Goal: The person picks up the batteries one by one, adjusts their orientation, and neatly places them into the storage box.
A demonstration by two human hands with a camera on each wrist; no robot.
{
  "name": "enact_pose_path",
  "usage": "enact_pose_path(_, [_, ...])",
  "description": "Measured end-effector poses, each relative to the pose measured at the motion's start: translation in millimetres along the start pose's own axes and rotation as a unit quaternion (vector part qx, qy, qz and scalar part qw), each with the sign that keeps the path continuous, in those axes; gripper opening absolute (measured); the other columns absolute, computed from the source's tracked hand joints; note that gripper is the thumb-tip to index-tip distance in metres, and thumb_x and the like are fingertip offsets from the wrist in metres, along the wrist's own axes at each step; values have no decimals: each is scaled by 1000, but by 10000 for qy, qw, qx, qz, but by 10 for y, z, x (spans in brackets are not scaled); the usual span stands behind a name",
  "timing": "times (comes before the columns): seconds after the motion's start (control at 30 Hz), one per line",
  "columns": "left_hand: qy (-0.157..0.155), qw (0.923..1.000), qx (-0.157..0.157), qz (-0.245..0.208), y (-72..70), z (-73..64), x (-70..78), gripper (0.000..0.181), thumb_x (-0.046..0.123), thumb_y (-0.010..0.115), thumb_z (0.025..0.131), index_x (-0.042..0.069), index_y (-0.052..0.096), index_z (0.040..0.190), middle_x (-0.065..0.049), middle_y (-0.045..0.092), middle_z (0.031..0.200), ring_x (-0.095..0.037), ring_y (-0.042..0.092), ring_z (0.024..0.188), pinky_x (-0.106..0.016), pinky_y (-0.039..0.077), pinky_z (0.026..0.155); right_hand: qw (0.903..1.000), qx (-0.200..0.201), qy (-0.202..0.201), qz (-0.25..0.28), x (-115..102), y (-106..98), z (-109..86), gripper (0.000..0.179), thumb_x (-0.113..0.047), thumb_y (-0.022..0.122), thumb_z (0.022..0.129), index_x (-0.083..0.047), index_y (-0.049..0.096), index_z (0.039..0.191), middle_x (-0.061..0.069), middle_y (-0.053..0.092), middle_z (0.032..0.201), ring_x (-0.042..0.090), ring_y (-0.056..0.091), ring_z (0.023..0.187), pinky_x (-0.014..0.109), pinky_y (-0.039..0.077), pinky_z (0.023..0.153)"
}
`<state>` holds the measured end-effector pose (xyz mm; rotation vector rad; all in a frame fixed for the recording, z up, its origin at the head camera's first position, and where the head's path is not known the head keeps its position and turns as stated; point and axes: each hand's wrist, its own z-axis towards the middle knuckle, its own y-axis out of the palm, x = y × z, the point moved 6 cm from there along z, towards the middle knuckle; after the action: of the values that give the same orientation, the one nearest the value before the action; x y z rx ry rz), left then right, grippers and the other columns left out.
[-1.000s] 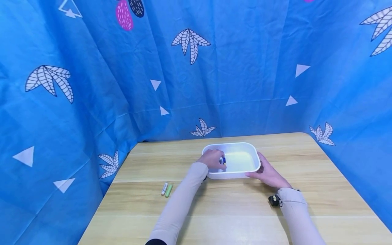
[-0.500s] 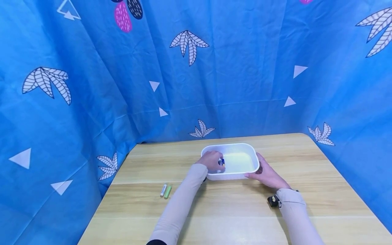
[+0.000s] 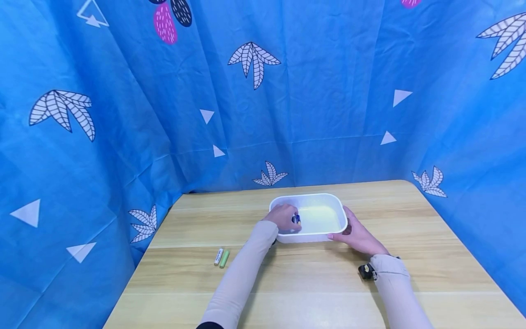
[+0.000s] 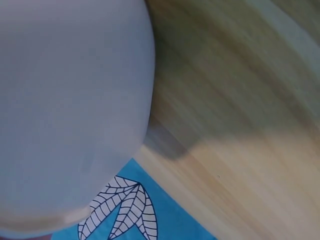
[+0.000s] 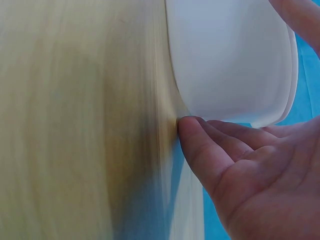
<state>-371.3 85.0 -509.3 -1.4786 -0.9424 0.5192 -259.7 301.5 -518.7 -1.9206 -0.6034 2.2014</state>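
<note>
- Ctr-left of head view: small white cylindrical battery w/ dark lettering (image 3: 218,257) & small light-green cylindrical battery (image 3: 224,258), side by side on the light wood-grain worktop (image 3: 312,278), well apart from both hands.
- Ctr of frame: L hand (image 3: 283,216) reaches over left end of the white rectangular plastic tray w/ rounded corners (image 3: 322,220); forearm slants up from bottom ctr, wrist bent down, fingers curled. Grip looks pinched, thumb vs. fingertips, on a small dark-blue & yellow cylinder, prob. a battery (image 3: 298,220), inside the tray's left part. Can't tell if it touches the tray floor; L wrist cam shows only the tray's outer wall, worktop & curtain.
- To do it well (my judgement): light fingertip pinch, knuckles clear of near rim, no knocking the wall.
- Right of ctr: R hand (image 3: 360,236) grips tray's right end, thumb at near corner, fingers round outer wall; forearm comes in from lower right. Should brace gently, just enough vs. sliding, w/o squeezing or tipping the tray.
</note>
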Motion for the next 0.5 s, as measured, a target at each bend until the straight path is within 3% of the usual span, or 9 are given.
enact_pose_path(0.23, [-28,10000,-19,-46,-4,-17,0,39,43,80,86,16,73,114,10,67,88,-8,60,80,-22,51,77,10000,5,-72,11,-15,3,3,112,-26,85,85,-6,9,165,30,32,162,51,43,143,63,37,117])
enact_pose_path(0.5, [-43,9999,-57,-74,19,-2,-20,41,46,80,86,17,73,114,11,67,86,-8,61,78,-22,51,74,9999,46,-62,-95,-26,2,4,112,-26,86,84,-5,12,164,31,34,161,52,44,142,64,37,117])
